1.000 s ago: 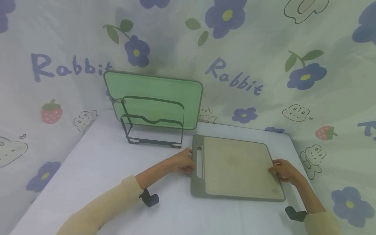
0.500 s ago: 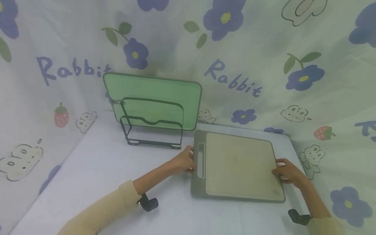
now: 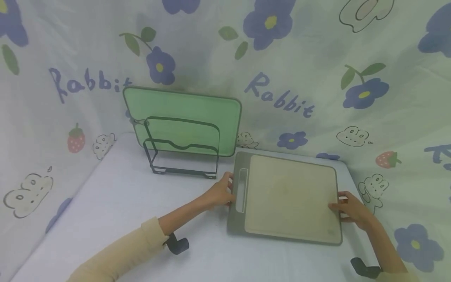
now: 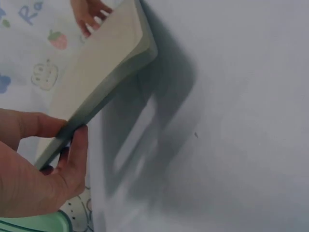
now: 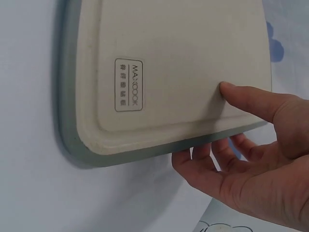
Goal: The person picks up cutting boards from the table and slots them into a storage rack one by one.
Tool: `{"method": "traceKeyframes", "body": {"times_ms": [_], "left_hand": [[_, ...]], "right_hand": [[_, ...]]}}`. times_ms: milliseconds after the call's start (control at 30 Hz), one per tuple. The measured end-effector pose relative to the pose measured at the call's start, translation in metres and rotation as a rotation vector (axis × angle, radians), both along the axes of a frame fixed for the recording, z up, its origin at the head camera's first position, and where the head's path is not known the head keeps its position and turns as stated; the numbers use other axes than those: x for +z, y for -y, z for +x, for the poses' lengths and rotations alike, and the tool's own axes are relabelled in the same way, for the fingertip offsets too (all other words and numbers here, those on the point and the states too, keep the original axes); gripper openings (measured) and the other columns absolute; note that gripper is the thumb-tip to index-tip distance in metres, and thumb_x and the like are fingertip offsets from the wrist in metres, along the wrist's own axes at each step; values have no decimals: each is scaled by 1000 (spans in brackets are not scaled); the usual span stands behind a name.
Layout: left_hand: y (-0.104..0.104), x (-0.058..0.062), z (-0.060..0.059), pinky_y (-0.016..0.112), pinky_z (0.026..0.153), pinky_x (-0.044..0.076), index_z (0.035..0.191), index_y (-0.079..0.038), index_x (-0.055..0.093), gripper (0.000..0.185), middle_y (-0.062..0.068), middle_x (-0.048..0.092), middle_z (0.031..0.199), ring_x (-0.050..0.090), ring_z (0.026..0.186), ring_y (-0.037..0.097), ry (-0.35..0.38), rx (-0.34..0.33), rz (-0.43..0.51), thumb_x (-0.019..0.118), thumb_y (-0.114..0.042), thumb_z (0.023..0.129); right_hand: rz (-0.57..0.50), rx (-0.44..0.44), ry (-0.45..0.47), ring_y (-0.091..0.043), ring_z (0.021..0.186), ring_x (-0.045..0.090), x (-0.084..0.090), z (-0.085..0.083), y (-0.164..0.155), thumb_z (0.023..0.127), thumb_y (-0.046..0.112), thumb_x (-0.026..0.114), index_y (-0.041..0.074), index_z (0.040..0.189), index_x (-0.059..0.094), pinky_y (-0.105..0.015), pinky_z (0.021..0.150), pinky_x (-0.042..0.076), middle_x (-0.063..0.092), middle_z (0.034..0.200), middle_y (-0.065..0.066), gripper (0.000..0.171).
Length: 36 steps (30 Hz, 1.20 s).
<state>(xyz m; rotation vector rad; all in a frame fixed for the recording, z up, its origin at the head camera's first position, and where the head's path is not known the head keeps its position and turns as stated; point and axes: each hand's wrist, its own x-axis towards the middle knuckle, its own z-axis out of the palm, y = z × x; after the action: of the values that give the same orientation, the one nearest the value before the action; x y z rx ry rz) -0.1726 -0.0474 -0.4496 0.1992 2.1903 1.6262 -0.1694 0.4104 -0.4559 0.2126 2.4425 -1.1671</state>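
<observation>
Cutting board (image 3: 289, 196): we grip it at both short ends, raised off the desk (image 3: 123, 203) near its right rear corner.
Left hand (image 3: 220, 192): clamped on handle end.
Right hand (image 3: 354, 211): thumb on top, fingers beneath.
Long axis: hand to hand.
Rack (image 3: 183, 147): left rear, nearer our left hand.
Wrist views: underside gap; head view hides it.

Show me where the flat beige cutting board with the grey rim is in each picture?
Head: the flat beige cutting board with the grey rim sits centre-right, between the left hand and the right hand.
Left wrist: upper left, edge-on, raised off the table.
Right wrist: fills the top.
Shared landmark: the white table, seen in all three.
</observation>
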Motion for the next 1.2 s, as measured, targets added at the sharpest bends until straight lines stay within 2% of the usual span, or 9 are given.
{"method": "traceKeyframes", "body": {"times_ms": [200, 367, 633, 867, 967, 1200], "left_hand": [[5, 3, 1, 37, 66, 62, 134, -2, 37, 58, 19, 55, 108, 63, 89, 31, -14, 17, -42, 67, 5, 85], [11, 7, 2, 37, 64, 62, 134, -3, 39, 53, 19, 57, 107, 64, 88, 31, -30, 44, -69, 63, 3, 87], [24, 21, 7, 34, 61, 61, 132, -5, 41, 50, 17, 57, 105, 63, 85, 29, -119, 60, -114, 63, 3, 88], [40, 37, 11, 32, 62, 60, 136, -2, 39, 51, 17, 59, 106, 64, 78, 24, -217, 32, -164, 63, 0, 90], [47, 46, 13, 32, 63, 60, 136, -4, 39, 51, 17, 60, 106, 65, 78, 23, -230, 28, -168, 63, -1, 90], [61, 66, 17, 35, 67, 61, 135, -6, 39, 48, 19, 57, 107, 65, 89, 28, -240, 32, -119, 61, 0, 92]], "right_hand": [[-7, -2, -16, -42, 107, 58, 2, 8, 4, 97, 23, 67, -18, 143, 18, -53, 86, 57, 43, 126, -38, 79], [-9, -1, -35, -37, 104, 60, 12, 14, 8, 97, 23, 68, -18, 143, 17, -51, 85, 58, 42, 127, -38, 80], [-44, -1, -80, -29, 97, 62, 30, 27, 18, 97, 19, 67, -17, 144, 12, -48, 84, 59, 39, 127, -36, 81], [-60, 11, -156, -24, 93, 60, 46, 37, 29, 96, 14, 67, -19, 143, 10, -41, 79, 61, 39, 124, -33, 81], [-45, 8, -192, -21, 91, 58, 52, 41, 35, 96, 15, 68, -18, 142, 14, -36, 75, 61, 42, 122, -30, 78], [-30, 3, -269, -13, 88, 57, 67, 47, 48, 95, 17, 70, -15, 141, 15, -31, 70, 60, 42, 123, -29, 78]]}}
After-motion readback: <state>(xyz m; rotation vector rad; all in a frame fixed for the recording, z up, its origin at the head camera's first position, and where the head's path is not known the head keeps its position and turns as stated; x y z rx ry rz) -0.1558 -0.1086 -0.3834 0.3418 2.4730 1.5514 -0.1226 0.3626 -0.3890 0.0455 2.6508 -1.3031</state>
